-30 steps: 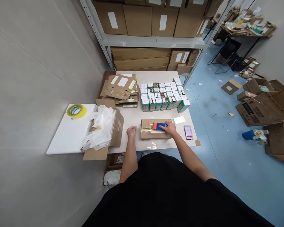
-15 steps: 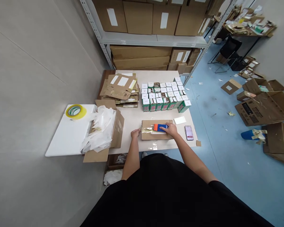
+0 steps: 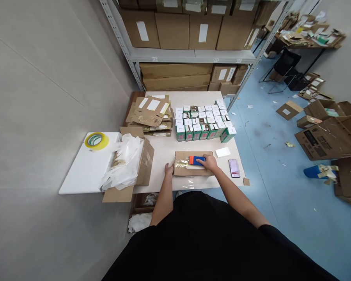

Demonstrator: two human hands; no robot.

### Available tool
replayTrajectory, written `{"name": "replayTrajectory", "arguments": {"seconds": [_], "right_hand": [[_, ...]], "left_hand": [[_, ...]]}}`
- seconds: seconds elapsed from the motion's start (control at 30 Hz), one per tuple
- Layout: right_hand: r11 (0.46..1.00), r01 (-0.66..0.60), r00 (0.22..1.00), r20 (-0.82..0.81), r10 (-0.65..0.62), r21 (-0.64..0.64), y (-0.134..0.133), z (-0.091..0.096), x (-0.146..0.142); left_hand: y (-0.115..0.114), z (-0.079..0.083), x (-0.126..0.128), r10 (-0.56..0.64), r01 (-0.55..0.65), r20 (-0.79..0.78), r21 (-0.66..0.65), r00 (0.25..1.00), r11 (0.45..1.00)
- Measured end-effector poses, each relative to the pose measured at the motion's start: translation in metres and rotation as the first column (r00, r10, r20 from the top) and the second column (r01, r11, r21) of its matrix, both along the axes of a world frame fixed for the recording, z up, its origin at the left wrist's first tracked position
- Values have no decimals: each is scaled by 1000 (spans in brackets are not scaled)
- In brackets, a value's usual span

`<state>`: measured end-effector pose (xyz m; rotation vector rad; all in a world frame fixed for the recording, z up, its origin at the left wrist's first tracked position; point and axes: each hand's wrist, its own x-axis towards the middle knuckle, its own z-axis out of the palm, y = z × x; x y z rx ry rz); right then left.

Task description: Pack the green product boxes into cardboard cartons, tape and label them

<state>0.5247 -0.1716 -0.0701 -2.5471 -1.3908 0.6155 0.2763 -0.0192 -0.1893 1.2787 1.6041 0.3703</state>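
Observation:
A flat brown cardboard box (image 3: 181,171) lies on the table in front of me, with shiny clear tape (image 3: 179,163) across its left part. My left hand (image 3: 169,169) is at the box's left end, thumb raised apart from the fingers; the fingertips are partly hidden against the box. Over the middle of the lid, my right hand (image 3: 210,162) is closed around a blue-and-orange hand tool (image 3: 196,160). The tool's orange end points left, toward the tape. Its exact kind is too small to make out. A white label lies partly under it.
Behind the box stand several green-and-white small cartons (image 3: 204,121), beside stacked flattened cardboard (image 3: 150,111). A phone (image 3: 234,168) and white card (image 3: 222,152) lie right. Leftward are an open carton with white paper (image 3: 124,160) and a yellow tape roll (image 3: 96,141). Shelving (image 3: 193,55) borders the back.
My left hand has loosened from a pinch at the tape's end and moved slightly down along the box's left end. The right hand stays closed on the tool. The view has shifted slightly.

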Motion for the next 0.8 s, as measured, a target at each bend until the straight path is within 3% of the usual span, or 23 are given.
{"name": "replayTrajectory", "arguments": {"seconds": [0.13,0.33,0.67,0.8], "right_hand": [[998,-58,998,-19,57,-36,6,10,5],[983,-147,989,-36,143,-108,13,17,8],[961,-233,972,-31,231,-152,34,25,29],[954,-265,964,-17,265,-139,22,31,55]], "left_hand": [[2,16,-9,3,1,-76,50,997,999],[1,34,10,-277,282,-58,112,959,953],[-20,40,38,-256,289,-285,78,924,954],[-26,44,48,-241,275,-335,57,911,960]]}}
